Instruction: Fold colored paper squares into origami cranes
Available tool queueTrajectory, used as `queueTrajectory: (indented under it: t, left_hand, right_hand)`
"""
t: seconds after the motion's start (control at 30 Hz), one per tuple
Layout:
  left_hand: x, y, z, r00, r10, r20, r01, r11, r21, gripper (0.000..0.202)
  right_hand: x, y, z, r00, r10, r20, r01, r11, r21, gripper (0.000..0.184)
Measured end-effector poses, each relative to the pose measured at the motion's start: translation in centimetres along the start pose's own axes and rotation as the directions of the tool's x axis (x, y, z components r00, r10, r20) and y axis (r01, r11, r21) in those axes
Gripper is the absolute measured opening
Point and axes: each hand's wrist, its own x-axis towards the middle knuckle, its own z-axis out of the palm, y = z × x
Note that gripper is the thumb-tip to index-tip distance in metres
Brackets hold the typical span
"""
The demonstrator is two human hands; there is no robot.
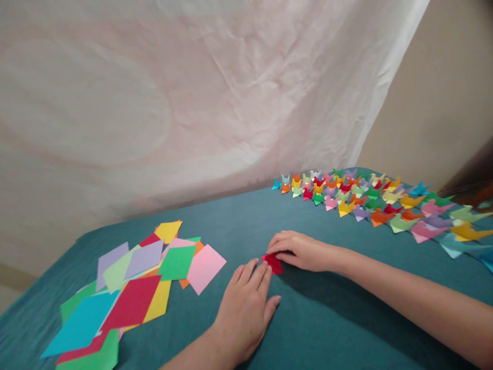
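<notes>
A small folded piece of red paper [274, 264] lies on the teal cloth between my two hands. My left hand [245, 308] rests palm down on the near left side of it, fingers stretched out and the fingertips touching its left edge. From the right, my right hand [302, 251] reaches in with curled fingers and thumb closed on the paper's far right part. Those fingers cover some of the paper, so its full folded shape is hidden.
Loose coloured paper squares, among them a green one [177, 263] and a pink one [207, 269], overlap on the left. Several rows of folded paper birds, including a yellow bird [345, 207], stand at the right. A pale hanging sheet [231, 92] backs the cloth-covered table [239, 216].
</notes>
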Motion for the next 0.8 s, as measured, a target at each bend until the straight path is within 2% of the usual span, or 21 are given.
queueTrajectory:
  t: [0.13, 0.27, 0.43, 0.6, 0.7, 0.8]
  left_hand:
    - [0.0, -0.2, 0.0, 1.0, -0.002, 0.014, 0.002, 1.0, -0.001, 0.046]
    - [-0.1, -0.4, -0.2, 1.0, -0.002, 0.015, 0.002, 1.0, -0.001, 0.046]
    - [-0.1, -0.4, -0.3, 1.0, -0.02, 0.018, 0.02, 1.0, -0.01, 0.046]
    - [-0.1, -0.6, -0.1, 1.0, -0.001, 0.019, 0.001, 1.0, 0.013, 0.047]
    - [0.2, -0.9, -0.1, 1.0, 0.01, 0.027, -0.011, 1.0, 0.021, 0.047]
    - [0.8, -1.1, 0.0, 0.999, 0.028, 0.014, -0.028, 1.0, -0.005, 0.045]
  right_hand:
    - [1.9, 1.2, -0.1, 0.994, -0.013, 0.106, 0.004, 0.997, 0.082, 0.017]
    - [2.5, 1.8, -0.5, 0.983, -0.016, 0.185, -0.008, 0.992, 0.128, 0.015]
    - [3.1, 2.1, -0.9, 0.963, -0.081, 0.256, 0.049, 0.99, 0.129, 0.012]
    - [3.6, 1.7, -1.4, 0.938, -0.063, 0.34, 0.031, 0.995, 0.1, 0.006]
    - [2.7, 1.4, -1.5, 0.947, 0.006, 0.321, -0.04, 0.994, 0.097, 0.006]
    - [1.0, 1.2, -1.1, 0.969, 0.103, 0.225, -0.13, 0.985, 0.112, 0.007]
